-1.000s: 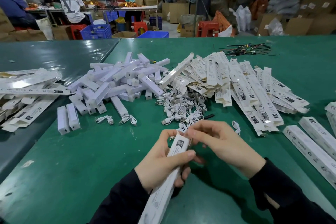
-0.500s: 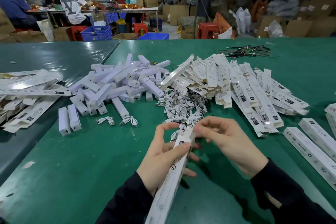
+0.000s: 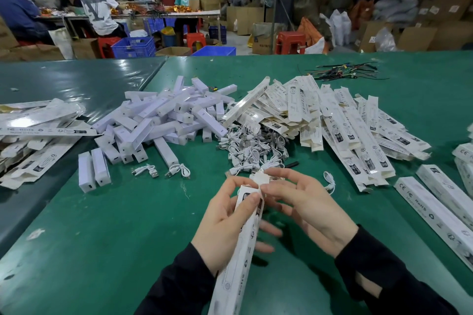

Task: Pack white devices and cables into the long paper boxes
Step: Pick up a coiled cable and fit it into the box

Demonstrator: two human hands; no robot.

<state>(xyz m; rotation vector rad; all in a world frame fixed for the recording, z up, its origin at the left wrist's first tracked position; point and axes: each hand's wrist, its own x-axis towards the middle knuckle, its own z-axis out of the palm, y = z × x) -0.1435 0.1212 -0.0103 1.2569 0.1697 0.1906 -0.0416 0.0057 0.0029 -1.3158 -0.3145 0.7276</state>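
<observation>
My left hand point(image 3: 225, 222) and my right hand point(image 3: 307, 210) are both bare: no gloves, no rings, no watch or band at either wrist. My nails are short and plain, with no polish that I can make out. Each arm wears a long black fabric sleeve, the left sleeve point(image 3: 176, 286) and the right sleeve point(image 3: 389, 279), reaching down to the wrist and ending in a snug, plain cuff. The cloth looks soft and matte, without stripes, logos or buttons. Near the right edge of the right sleeve, close to me, there is a small opening in the fabric where a bit of my arm shows through.
</observation>
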